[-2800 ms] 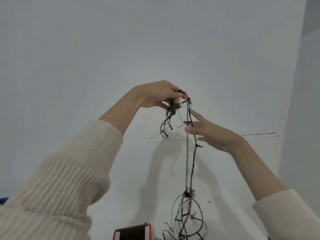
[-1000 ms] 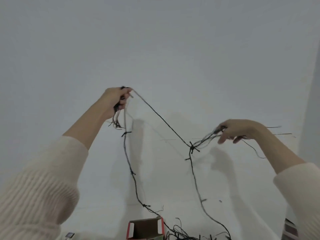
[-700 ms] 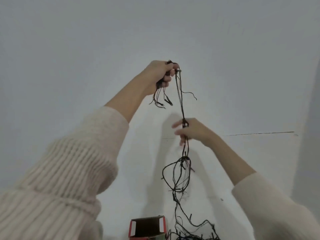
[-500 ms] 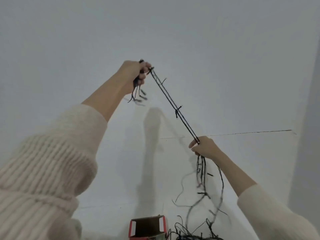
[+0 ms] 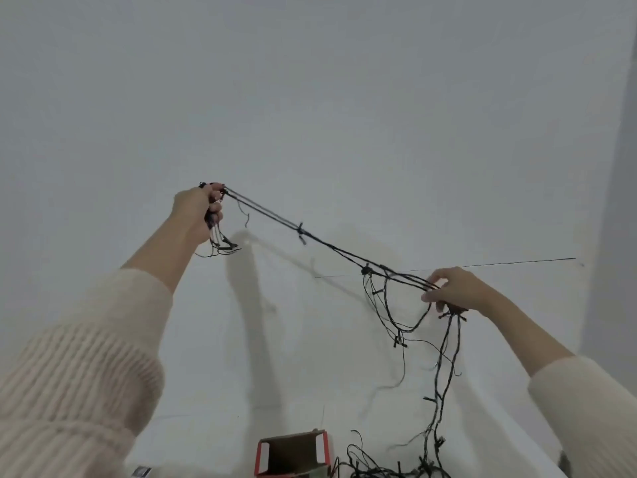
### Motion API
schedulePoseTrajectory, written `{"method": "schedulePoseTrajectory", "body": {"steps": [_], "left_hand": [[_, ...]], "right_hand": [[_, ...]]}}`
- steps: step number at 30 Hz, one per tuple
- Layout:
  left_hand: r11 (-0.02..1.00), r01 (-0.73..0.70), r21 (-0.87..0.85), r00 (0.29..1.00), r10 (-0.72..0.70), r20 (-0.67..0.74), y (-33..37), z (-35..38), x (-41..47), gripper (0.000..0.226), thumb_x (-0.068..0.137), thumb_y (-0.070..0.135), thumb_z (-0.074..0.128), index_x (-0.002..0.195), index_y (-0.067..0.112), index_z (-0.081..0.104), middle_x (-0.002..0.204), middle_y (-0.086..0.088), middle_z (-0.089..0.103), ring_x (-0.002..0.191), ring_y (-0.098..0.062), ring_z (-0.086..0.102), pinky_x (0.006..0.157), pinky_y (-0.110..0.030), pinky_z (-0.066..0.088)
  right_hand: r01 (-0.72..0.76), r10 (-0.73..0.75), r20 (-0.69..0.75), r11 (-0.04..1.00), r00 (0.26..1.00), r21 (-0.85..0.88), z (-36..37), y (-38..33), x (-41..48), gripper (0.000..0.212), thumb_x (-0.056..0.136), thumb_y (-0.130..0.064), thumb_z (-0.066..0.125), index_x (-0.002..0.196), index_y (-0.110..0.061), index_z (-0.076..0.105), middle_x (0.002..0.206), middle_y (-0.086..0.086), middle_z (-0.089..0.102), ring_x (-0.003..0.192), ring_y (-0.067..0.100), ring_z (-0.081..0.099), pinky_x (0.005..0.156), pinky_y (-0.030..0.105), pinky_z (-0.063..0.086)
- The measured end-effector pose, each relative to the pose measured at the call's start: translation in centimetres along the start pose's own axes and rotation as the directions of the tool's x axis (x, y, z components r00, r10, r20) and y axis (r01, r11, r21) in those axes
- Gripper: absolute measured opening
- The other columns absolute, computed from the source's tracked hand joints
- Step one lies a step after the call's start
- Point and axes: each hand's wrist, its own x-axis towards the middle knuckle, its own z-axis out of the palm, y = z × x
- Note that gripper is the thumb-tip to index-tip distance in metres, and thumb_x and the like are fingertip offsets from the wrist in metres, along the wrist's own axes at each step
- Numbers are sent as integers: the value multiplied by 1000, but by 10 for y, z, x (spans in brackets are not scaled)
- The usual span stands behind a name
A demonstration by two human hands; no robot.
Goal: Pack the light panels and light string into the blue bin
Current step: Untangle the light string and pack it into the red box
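The light string (image 5: 331,246) has been stretched wider, gripped in the left hand (image 5: 196,212), pinched by the right hand (image 5: 455,291); gathering remains unfinished.

Black light string (image 5: 331,248), cream ribbed sleeves (image 5: 79,367), red-edged box (image 5: 293,455)

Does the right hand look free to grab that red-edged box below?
Probably not yet: the right hand holds the light string, stretched taut to the left hand. Otherwise nothing stands between it and the box.
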Motion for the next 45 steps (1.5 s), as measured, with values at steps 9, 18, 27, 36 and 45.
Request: {"method": "schedulePoseTrajectory", "body": {"steps": [9,18,27,36,45], "left_hand": [[997,65,-31,988,-69,-137,-19,-36,12,33,94,-1,26,74,16,47,65,4,36,22,-2,28,30,-11,20],[982,-3,188,997,17,-71,-1,-21,4,29,97,9,40,72,17,50,35,12,46,22,-1,29,29,-10,20],[906,-246,345,833,16,553,31,115,-61,25,101,13,36,84,16,55,67,4,48,33,0,35,35,-12,25],[973,-222,-60,930,230,285,76,71,-36,29,99,10,34,75,17,49,41,11,45,30,0,30,33,-12,21],[908,41,418,998,-16,-62,-12,-60,7,34,98,5,32,71,14,51,47,2,50,22,0,31,30,-8,21]], "right_hand": [[47,59,-205,877,977,479,-35,-11,8,13,85,-8,65,97,-2,64,44,6,48,31,13,45,40,23,49],[-105,191,192,916,963,-386,-47,-27,8,45,76,-23,77,115,-10,59,80,9,57,67,20,53,60,27,49],[151,-290,451,935,844,320,74,-103,-4,112,72,-29,80,149,-34,-1,150,-4,22,141,17,20,111,34,22],[-82,-106,441,919,891,385,161,-10,-14,20,83,-7,67,102,-7,61,44,-5,51,41,11,55,61,26,47],[-19,-123,308,907,943,421,5,-62,25,18,85,13,46,90,1,58,58,2,34,44,9,32,49,23,32]]}}
